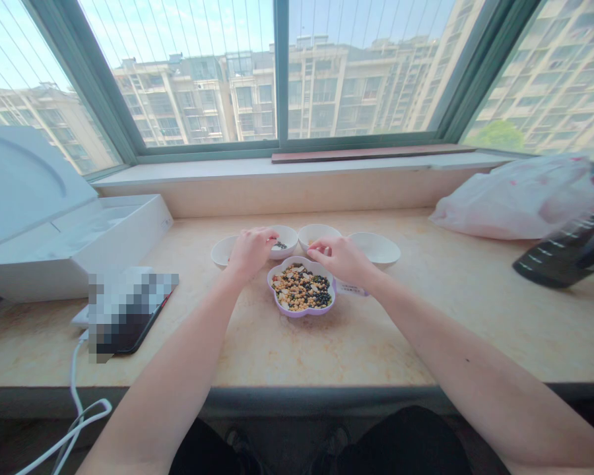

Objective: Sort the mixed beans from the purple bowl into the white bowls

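Observation:
Close to me stands a purple flower-shaped bowl (304,313) filled with mixed beans (301,285), yellow and black, with some flat white seeds. Behind it is a row of small white bowls. My left hand (251,252) has its fingers drawn together at the rim of the second white bowl (292,253), where a few dark beans (280,244) lie. Its forearm side partly covers the leftmost white bowl (220,249). Over the third white bowl (321,231), my right hand (345,258) holds its fingertips pinched; anything between them is too small to see. The rightmost white bowl (379,247) sits beyond my right wrist.
At left are an open white box (119,241), a phone (143,323) and a white cable (74,369). A plastic bag (515,198) and a dark bottle (559,254) are at right. A small label (351,289) lies beside the purple bowl. Windows rise behind the counter.

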